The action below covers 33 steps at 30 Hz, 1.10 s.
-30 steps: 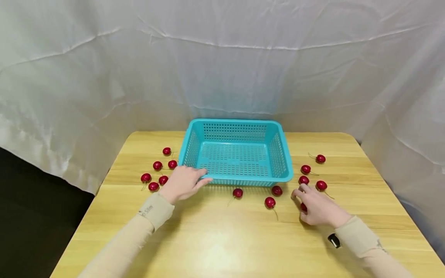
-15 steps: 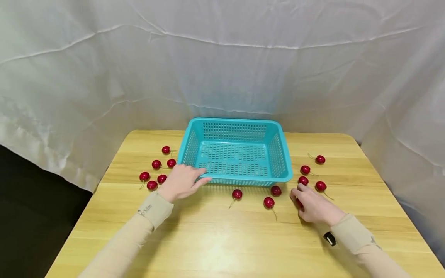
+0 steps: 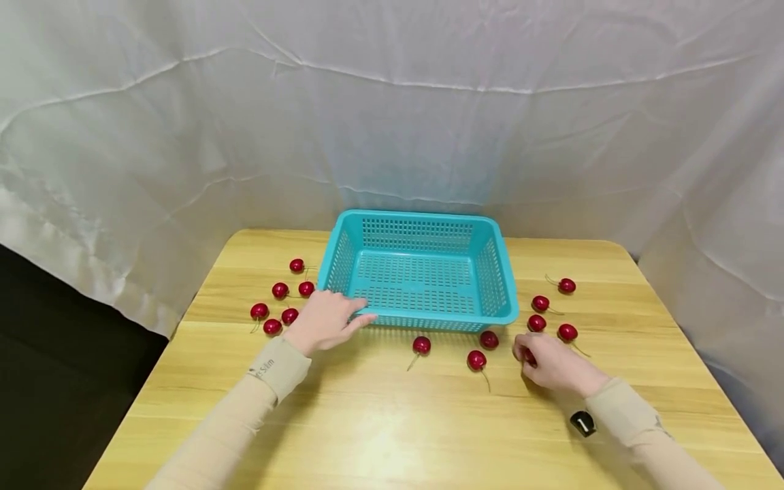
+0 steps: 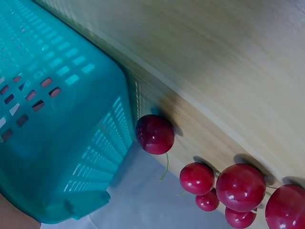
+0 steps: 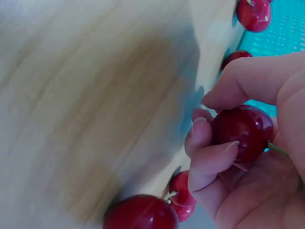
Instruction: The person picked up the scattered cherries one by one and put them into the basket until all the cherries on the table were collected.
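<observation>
While the left hand (image 3: 324,320) is clamped on the rim of the basket (image 3: 441,317) near its front left corner, left of centre in the head view, the right hand (image 3: 551,364) sits lower, in the right part of the frame, clamped round a cherry (image 5: 245,131). Right wrist view, right of centre: fingers (image 5: 209,167) curled about the fruit, green stem (image 5: 279,149) trailing right. Cannot tell whether this cherry touches the desk (image 3: 380,435).

Basket: turquoise, mesh walls, upright at mid-frame. Skin shows through its holes at the left of the left wrist view.

Loose fruit, head view: six cherries (image 3: 280,290) left of the basket; three cherries (image 3: 476,361) just in front of it, a little below and right of frame centre; four cherries (image 3: 540,303) in the right of the frame, above the right hand, the closest just beside it. All deep red, glossy. In the left wrist view the left group runs from centre to lower right, one near the basket's corner, the rest overlapping; cannot tell which touch.

Pale sleeves (image 3: 208,435) on both arms. Small black device (image 3: 582,423) at the right wrist. Pale, creased cloth (image 3: 422,136) fills the upper frame; dark area (image 3: 55,395) lower left.
</observation>
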### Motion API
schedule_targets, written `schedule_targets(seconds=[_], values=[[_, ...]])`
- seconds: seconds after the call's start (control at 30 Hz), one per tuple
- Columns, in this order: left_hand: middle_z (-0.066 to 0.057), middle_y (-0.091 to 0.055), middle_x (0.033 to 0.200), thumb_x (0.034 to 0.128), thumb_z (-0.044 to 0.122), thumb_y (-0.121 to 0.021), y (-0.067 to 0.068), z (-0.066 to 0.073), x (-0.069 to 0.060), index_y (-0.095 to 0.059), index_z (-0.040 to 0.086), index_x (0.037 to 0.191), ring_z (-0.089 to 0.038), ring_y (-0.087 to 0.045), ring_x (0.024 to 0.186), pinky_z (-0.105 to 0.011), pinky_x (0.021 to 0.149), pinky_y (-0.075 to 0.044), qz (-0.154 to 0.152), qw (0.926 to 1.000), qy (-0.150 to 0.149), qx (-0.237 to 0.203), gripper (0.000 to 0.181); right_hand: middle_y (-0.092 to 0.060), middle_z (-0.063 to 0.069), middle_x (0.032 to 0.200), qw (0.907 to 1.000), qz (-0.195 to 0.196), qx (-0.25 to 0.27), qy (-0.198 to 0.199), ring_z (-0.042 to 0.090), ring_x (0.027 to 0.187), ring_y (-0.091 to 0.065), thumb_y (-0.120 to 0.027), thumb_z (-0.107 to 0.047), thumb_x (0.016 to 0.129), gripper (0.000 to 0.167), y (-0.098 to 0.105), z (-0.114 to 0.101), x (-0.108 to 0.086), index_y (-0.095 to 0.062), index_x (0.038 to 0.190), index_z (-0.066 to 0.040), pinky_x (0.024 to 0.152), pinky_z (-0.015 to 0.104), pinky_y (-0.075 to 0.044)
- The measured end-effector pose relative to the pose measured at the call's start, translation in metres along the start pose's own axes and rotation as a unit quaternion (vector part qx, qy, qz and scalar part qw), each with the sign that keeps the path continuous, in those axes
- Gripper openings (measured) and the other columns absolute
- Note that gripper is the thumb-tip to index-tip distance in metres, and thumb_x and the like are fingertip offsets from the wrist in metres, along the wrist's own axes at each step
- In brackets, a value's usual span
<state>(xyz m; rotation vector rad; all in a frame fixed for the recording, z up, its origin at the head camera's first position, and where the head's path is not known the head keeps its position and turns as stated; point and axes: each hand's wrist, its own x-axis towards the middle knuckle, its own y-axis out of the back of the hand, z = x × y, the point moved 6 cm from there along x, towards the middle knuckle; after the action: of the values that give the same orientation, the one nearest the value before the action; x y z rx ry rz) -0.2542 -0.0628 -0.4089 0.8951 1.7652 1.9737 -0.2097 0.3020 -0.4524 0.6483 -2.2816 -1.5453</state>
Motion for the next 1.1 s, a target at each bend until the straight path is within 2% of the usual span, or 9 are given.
schedule_targets(seconds=[0.13, 0.27, 0.4, 0.53, 0.77, 0.97, 1.1], values=[[0.000, -0.068, 0.061, 0.1007, 0.052, -0.052, -0.002, 0.001, -0.002, -0.074, 0.015, 0.119, -0.023, -0.072, 0.067, -0.024, 0.050, -0.042, -0.009, 0.9999, 0.003, -0.006, 0.046, -0.054, -0.008, 0.073, 0.9998, 0.007, 0.014, -0.008, 0.002, 0.066, -0.043, -0.064, 0.007, 0.077, 0.021, 0.007, 0.000, -0.001, -0.060, 0.081, -0.013, 0.060, 0.020, -0.040], [0.001, -0.066, 0.058, 0.1008, 0.053, -0.051, -0.004, 0.001, -0.003, -0.074, 0.016, 0.120, -0.022, -0.071, 0.066, -0.023, 0.049, -0.042, -0.010, 0.9999, 0.004, -0.001, 0.047, -0.057, -0.008, 0.073, 0.9991, 0.043, 0.007, 0.000, 0.002, 0.066, -0.046, -0.067, 0.005, 0.077, 0.019, 0.019, -0.001, 0.001, -0.061, 0.081, -0.013, 0.060, 0.021, -0.043], [0.004, -0.059, 0.053, 0.1003, 0.052, -0.053, -0.002, -0.001, -0.002, -0.075, 0.017, 0.115, -0.020, -0.068, 0.061, -0.022, 0.047, -0.038, 0.004, 1.0000, 0.000, 0.006, 0.044, -0.057, -0.006, 0.071, 0.9961, 0.088, -0.002, 0.007, 0.004, 0.064, -0.045, -0.069, 0.004, 0.077, 0.018, 0.037, -0.003, 0.004, -0.061, 0.081, -0.011, 0.058, 0.022, -0.041], [0.006, -0.050, 0.048, 0.1004, 0.051, -0.053, -0.002, -0.001, -0.001, -0.076, 0.017, 0.114, -0.019, -0.065, 0.057, -0.021, 0.043, -0.032, 0.003, 1.0000, -0.004, -0.002, 0.043, -0.059, -0.004, 0.073, 0.9935, 0.113, 0.011, 0.009, 0.003, 0.063, -0.045, -0.070, 0.005, 0.079, 0.017, 0.056, -0.006, 0.008, -0.062, 0.083, -0.009, 0.057, 0.021, -0.041], [0.004, -0.052, 0.048, 0.1004, 0.051, -0.053, -0.002, 0.000, -0.001, -0.074, 0.014, 0.118, -0.023, -0.070, 0.062, -0.021, 0.044, -0.035, -0.010, 0.9998, -0.001, -0.016, 0.046, -0.060, 0.000, 0.073, 0.9866, 0.157, 0.042, 0.009, 0.000, 0.059, -0.043, -0.070, 0.003, 0.083, 0.013, 0.092, -0.017, 0.021, -0.064, 0.085, -0.008, 0.052, 0.021, -0.040], [0.005, -0.047, 0.045, 0.0999, 0.050, -0.054, -0.001, 0.000, 0.000, -0.075, 0.013, 0.117, -0.023, -0.069, 0.060, -0.021, 0.043, -0.034, -0.006, 0.9998, 0.002, -0.018, 0.045, -0.061, 0.005, 0.076, 0.9863, 0.134, 0.095, -0.018, 0.003, 0.054, -0.045, -0.067, -0.003, 0.090, 0.003, 0.106, -0.027, 0.042, -0.065, 0.092, -0.004, 0.050, 0.022, -0.041], [0.005, -0.047, 0.046, 0.1005, 0.051, -0.052, -0.001, -0.001, 0.002, -0.075, 0.012, 0.118, -0.023, -0.069, 0.061, -0.021, 0.043, -0.034, -0.015, 0.9996, 0.003, -0.023, 0.048, -0.064, 0.013, 0.086, 0.9817, 0.123, 0.139, -0.044, 0.008, 0.060, -0.052, -0.064, -0.006, 0.094, 0.007, 0.113, -0.029, 0.058, -0.065, 0.099, -0.001, 0.053, 0.022, -0.046]])
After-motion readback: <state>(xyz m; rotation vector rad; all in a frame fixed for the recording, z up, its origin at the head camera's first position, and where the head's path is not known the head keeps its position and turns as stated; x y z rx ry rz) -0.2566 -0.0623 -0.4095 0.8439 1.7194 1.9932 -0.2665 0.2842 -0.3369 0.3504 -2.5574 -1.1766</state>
